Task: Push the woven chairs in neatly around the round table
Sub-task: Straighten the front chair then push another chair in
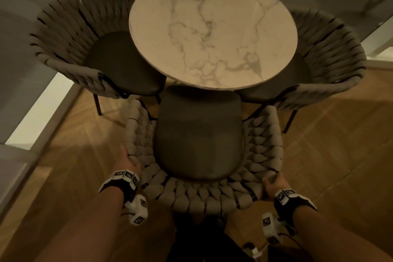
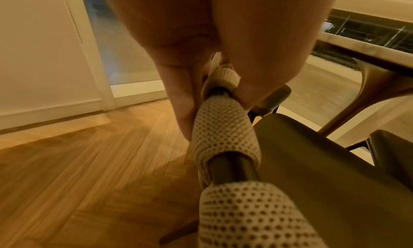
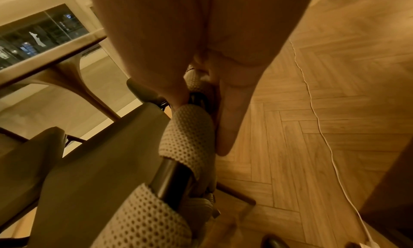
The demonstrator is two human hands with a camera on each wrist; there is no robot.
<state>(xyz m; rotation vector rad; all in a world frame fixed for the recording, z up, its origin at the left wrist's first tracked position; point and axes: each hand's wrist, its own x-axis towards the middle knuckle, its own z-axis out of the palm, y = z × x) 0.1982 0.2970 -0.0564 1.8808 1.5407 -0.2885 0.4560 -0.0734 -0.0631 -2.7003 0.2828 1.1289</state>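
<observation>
Nearest you, your left hand (image 1: 130,160) grips the top rail of the grey rope-woven chair (image 1: 197,193) on its left rear curve, thumb inside and fingers (image 2: 185,110) curled down the outer side of the weave. Your right hand (image 1: 271,185) clasps the same rail on the right rear curve in like manner. That chair's dark padded seat (image 1: 198,134) reaches with its front edge just under the near rim of the round white marble-topped table (image 1: 212,30). Beyond, a second woven chair (image 1: 70,34) sits at the table's left and a third woven chair (image 1: 331,55) at its right, both seats tucked partly under the top. All stand on herringbone wooden flooring (image 1: 63,166).
</observation>
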